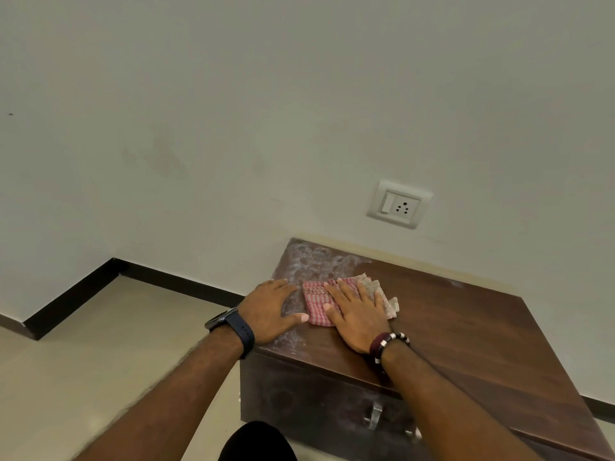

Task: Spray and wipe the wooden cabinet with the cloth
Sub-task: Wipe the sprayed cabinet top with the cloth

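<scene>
A low dark wooden cabinet (466, 327) stands against the wall. Its left part carries white foamy spray marks (312, 257). A folded red-and-white checked cloth (316, 304) lies on the top near the left end. My right hand (356, 314) presses flat on the cloth with straight fingers. My left hand (271, 311), with a dark watch on its wrist, rests flat on the cabinet top just left of the cloth, thumb touching its edge. No spray bottle is in view.
A white wall socket with a switch (398, 204) sits on the wall above the cabinet. A metal handle (375, 415) hangs on the cabinet front. Beige floor tiles (100, 344) and a black skirting board (76, 294) lie to the left.
</scene>
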Motion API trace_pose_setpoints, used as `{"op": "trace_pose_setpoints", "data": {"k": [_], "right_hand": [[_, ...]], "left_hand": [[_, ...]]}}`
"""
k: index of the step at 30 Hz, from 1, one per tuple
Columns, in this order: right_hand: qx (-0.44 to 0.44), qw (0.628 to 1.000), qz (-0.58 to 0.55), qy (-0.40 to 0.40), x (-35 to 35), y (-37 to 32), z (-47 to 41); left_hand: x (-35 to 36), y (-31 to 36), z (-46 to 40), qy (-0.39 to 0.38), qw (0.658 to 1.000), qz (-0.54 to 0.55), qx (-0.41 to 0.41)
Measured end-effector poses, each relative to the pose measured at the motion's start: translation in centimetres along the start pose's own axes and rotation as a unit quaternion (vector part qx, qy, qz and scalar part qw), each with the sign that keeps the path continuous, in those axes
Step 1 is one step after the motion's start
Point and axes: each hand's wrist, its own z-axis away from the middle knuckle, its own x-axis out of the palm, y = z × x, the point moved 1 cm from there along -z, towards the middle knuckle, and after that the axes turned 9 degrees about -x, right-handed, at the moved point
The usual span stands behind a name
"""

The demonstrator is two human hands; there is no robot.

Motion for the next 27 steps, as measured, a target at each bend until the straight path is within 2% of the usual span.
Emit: {"op": "trace_pose_setpoints", "data": {"k": [3,8,12,17,21,27], "right_hand": [[0.034,0.999,-0.018,-0.006,-0.5,0.3,-1.6],[0.014,1.0,-0.008,-0.007,-0.3,1.0,-2.3],[0.052,0.998,-0.023,-0.008,-0.9,1.7,-3.8],[0.029,0.999,-0.014,0.009,-0.5,2.2,-4.6],[0.065,0.997,-0.035,0.007,-1.2,2.9,-6.3],[0.035,0.999,-0.024,-0.015,-1.6,4.7,-7.8]], "left_hand": [[0.1,0.0,-0.7,0.001,1.0,0.002,-0.001],[0.1,0.3,-2.1,0.0,1.0,0.005,0.004],[0.1,0.5,-3.0,0.009,1.0,-0.004,0.005],[0.2,0.3,-4.2,0.013,1.0,0.009,-0.006],[-0.1,-0.1,-4.8,0.057,0.998,0.039,-0.012],[-0.6,-1.1,-5.5,0.059,0.997,0.035,-0.032]]}}
